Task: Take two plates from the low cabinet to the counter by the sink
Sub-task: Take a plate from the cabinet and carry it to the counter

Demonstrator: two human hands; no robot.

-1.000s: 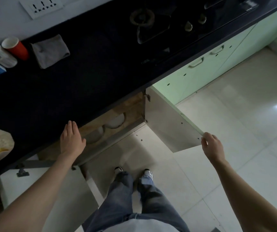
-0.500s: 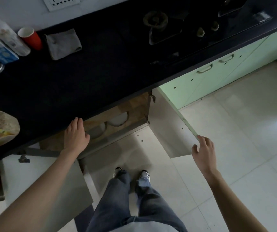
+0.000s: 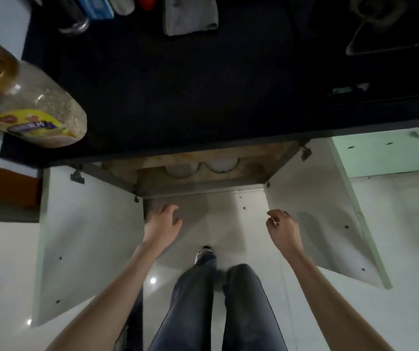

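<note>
The low cabinet (image 3: pixel 203 178) under the black counter (image 3: pixel 190 97) stands with both doors swung wide. Two white plates sit side by side on its shelf, the left plate (image 3: pixel 182 170) and the right plate (image 3: pixel 222 164), only their front edges showing under the counter lip. My left hand (image 3: pixel 163 224) hovers below the cabinet's front edge with its fingers spread, holding nothing. My right hand (image 3: pixel 282 229) hangs to the right with fingers loosely curled and nothing in it. Both hands are short of the plates.
The left door (image 3: pixel 84 244) and right door (image 3: pixel 325 224) flank my legs (image 3: pixel 218 300) on the glossy floor. On the counter stand a gold-lidded jar (image 3: pixel 33 110), a grey cloth (image 3: pixel 190 16) and a dark bottle (image 3: pixel 74 16). A stove burner (image 3: pixel 378 19) lies back right; green cabinets (image 3: pixel 391 153) at right.
My right hand let go of the right door, which has swung fully open. My left hand dropped from the counter edge to below the cabinet. My view shifted to face the cabinet squarely.
</note>
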